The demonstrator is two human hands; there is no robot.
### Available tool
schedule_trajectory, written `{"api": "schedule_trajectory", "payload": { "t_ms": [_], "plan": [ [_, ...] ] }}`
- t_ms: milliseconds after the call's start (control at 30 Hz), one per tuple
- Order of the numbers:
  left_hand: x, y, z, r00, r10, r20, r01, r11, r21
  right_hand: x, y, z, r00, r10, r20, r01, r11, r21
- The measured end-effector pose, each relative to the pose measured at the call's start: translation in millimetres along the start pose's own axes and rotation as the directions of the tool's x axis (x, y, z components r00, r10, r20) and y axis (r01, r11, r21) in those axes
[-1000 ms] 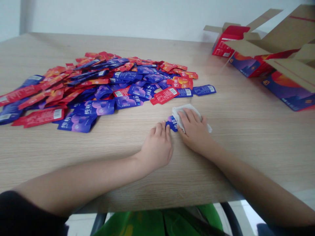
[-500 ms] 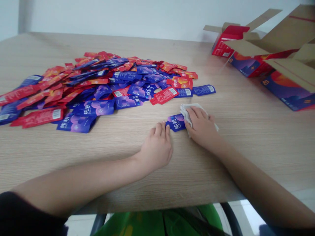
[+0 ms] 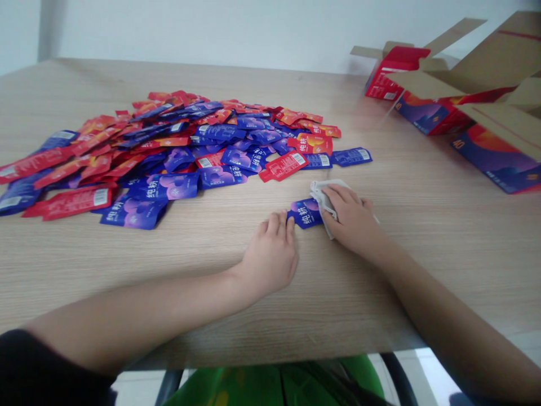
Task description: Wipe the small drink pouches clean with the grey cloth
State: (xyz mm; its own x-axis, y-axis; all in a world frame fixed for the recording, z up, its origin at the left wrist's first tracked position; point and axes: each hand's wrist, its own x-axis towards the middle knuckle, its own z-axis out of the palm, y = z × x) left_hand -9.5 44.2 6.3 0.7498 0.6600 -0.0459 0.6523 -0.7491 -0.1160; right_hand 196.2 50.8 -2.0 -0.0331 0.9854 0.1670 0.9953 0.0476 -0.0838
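A blue sachet (image 3: 305, 213) lies flat on the wooden table (image 3: 443, 237) in front of me. My left hand (image 3: 270, 256) rests on the table with its fingertips pressed on the sachet's left end. My right hand (image 3: 353, 220) presses a crumpled white cloth (image 3: 323, 194) down on the sachet's right part, fingers curled over the cloth. Most of the cloth is hidden under that hand.
A wide heap of red and blue sachets (image 3: 169, 146) covers the table to the left and behind. Open cardboard boxes (image 3: 465, 101) with red and blue printing stand at the far right. A chair with green fabric (image 3: 274, 389) shows below the table's front edge.
My right hand has slid the white cloth to the right along the blue sachet, uncovering more of it. The left hand has stayed where it was.
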Motion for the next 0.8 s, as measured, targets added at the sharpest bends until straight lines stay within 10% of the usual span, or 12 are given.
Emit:
{"api": "schedule_trajectory", "payload": {
  "t_ms": [300,600,800],
  "plan": [
    [-0.5,0.6,-0.4,1.0,-0.005,-0.002,0.005,1.0,0.019,-15.1,-42.0,6.3,0.962,-0.272,0.005,0.272,0.962,-0.032],
    [-0.3,1.3,-0.8,1.0,-0.003,0.014,0.002,0.999,0.045,-3.0,-5.4,7.3,0.998,0.049,-0.036,-0.052,0.996,-0.066],
    [-0.7,0.2,-1.7,1.0,0.003,-0.002,-0.003,1.0,0.016,-12.1,-37.8,8.6,0.969,-0.245,-0.006,0.244,0.968,-0.063]
  ]
}}
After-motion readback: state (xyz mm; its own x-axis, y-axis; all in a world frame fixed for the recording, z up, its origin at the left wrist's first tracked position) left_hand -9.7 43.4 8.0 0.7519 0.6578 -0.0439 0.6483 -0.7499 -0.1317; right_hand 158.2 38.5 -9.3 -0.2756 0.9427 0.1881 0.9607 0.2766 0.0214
